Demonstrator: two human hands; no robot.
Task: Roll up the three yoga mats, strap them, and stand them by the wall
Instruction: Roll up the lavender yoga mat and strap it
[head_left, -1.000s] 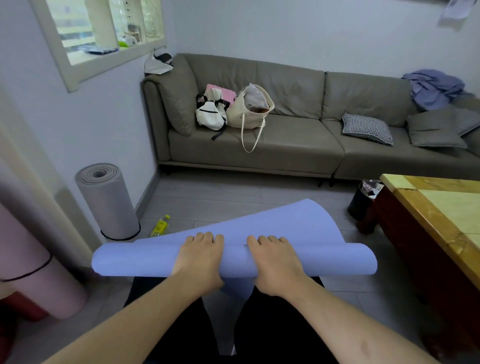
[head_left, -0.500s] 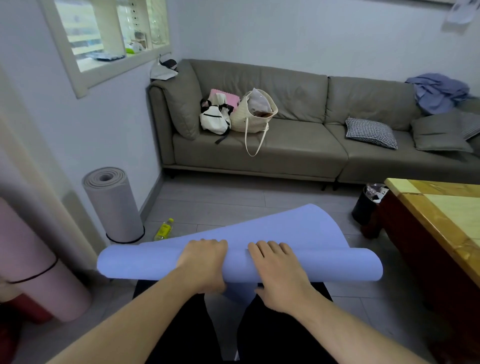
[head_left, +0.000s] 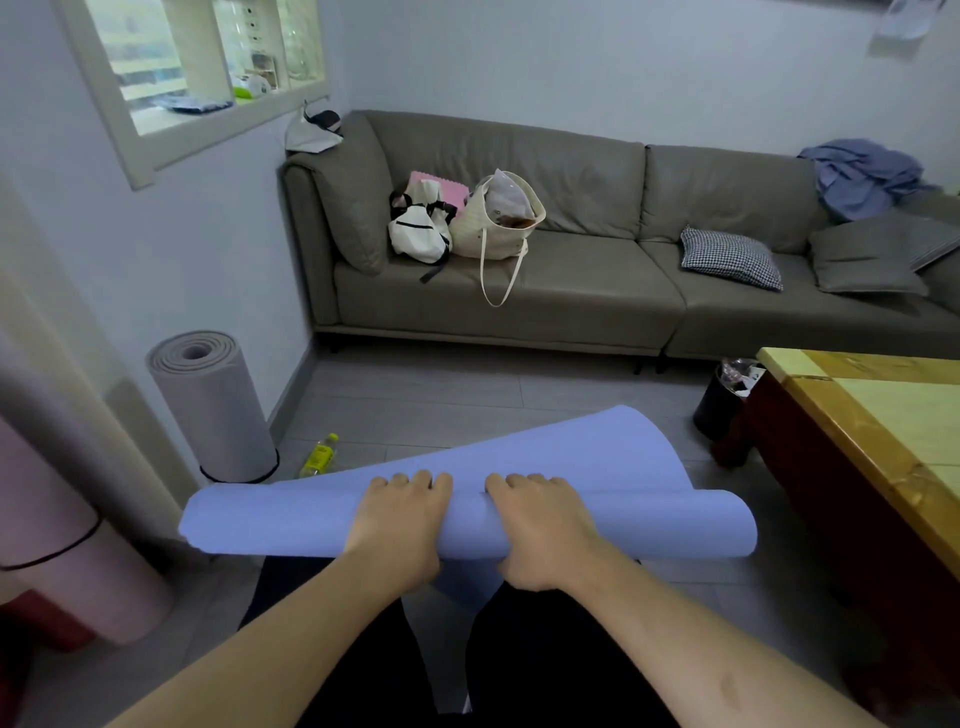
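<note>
A blue yoga mat (head_left: 649, 522) lies rolled across my lap, its loose end curling up behind the roll. My left hand (head_left: 400, 525) and my right hand (head_left: 540, 530) both grip the roll near its middle, fingers curled over the top. A grey rolled mat (head_left: 213, 410) stands upright by the left wall with a black strap round its base. A pink rolled mat (head_left: 67, 561) with a black strap round it leans at the far left.
A yellow bottle (head_left: 319, 457) lies on the tiled floor beside the grey mat. A grey sofa (head_left: 597, 296) with bags and cushions runs along the back wall. A wooden table (head_left: 883, 426) stands at the right, a black bin (head_left: 719, 405) beside it.
Both hands have shifted slightly along the top of the blue roll, turning it. The camera has tilted a little; the mats by the wall have not moved.
</note>
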